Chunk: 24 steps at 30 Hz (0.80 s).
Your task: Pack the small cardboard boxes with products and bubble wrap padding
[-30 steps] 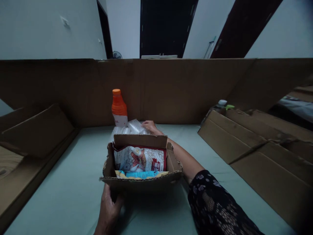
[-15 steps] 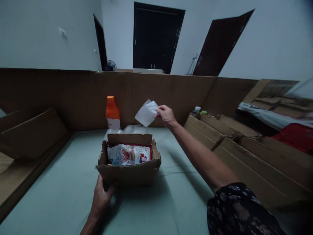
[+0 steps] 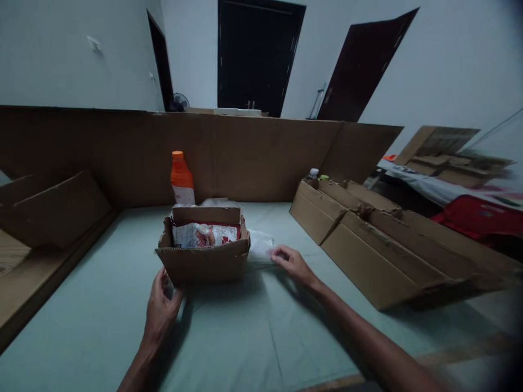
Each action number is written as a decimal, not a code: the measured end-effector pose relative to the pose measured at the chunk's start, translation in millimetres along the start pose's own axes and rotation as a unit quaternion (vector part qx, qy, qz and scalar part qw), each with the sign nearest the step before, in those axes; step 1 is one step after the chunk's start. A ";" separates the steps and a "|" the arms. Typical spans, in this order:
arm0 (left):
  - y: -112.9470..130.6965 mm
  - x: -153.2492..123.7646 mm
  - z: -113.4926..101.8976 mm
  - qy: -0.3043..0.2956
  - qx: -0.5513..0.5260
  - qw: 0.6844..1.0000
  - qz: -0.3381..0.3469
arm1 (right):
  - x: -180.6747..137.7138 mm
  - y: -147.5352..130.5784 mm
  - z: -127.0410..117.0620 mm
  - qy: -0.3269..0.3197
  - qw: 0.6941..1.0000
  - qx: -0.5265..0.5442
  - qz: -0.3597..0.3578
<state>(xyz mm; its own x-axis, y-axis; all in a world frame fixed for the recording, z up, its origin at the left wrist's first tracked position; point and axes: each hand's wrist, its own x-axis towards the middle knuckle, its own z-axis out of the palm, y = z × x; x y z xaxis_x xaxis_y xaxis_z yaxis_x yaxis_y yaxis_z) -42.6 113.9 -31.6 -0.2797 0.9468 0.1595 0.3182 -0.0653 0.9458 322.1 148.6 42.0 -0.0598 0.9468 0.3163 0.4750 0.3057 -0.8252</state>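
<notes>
A small open cardboard box [image 3: 202, 267] stands on the green cloth, holding a white printed packet [image 3: 204, 236] with a red edge. My left hand [image 3: 160, 305] is by the box's lower left corner, thumb and fingers apart. Whether it touches the cardboard I cannot tell. To the right of the box, my right hand [image 3: 292, 264] pinches the edge of a clear sheet of bubble wrap [image 3: 259, 246] low over the cloth. Behind the box stands an orange bottle [image 3: 182, 177] with a white lower part, and more clear wrap [image 3: 220, 202] lies beside it.
Cardboard boxes [image 3: 368, 256] line the right side, with a clear bottle's white cap [image 3: 314, 172] showing at their far end. A cardboard wall [image 3: 261, 158] closes off the back. On the left lies another open carton [image 3: 61, 209]. A red item [image 3: 482, 218] is at far right.
My right hand has brought the bubble wrap down from above the cloth to beside the box. My left hand's thumb and fingers now show more fully by the box corner. The view has shifted slightly.
</notes>
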 end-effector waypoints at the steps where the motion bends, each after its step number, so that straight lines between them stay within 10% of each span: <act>1: 4.2 -13.2 -1.5 0.034 0.029 0.999 0.009 | -17.3 1.6 4.9 -0.015 1.000 0.001 0.004; 4: 18.3 -58.6 -1.0 0.085 0.112 0.984 0.110 | -63.8 -6.7 18.4 -0.068 0.998 -0.003 0.007; 9: 38.8 -113.0 25.7 -0.126 0.130 0.936 0.302 | -112.5 -34.0 34.7 -0.166 0.986 0.014 0.016; 18: 32.4 -113.3 67.9 -0.255 0.111 0.954 0.111 | -137.2 -29.0 33.3 -0.139 0.986 0.023 0.088; 24: 30.6 -102.4 81.1 -0.231 0.155 0.954 0.112 | -156.8 -30.2 32.2 0.056 0.983 -0.148 -0.094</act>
<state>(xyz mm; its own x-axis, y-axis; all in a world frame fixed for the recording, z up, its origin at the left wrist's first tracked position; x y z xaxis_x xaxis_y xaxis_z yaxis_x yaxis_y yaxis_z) 69.2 40.5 -42.0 0.2339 0.9624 0.1383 0.5962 -0.2543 0.7615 288.8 -5.8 2.2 -0.0816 0.8538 0.5142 0.7008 0.4160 -0.5795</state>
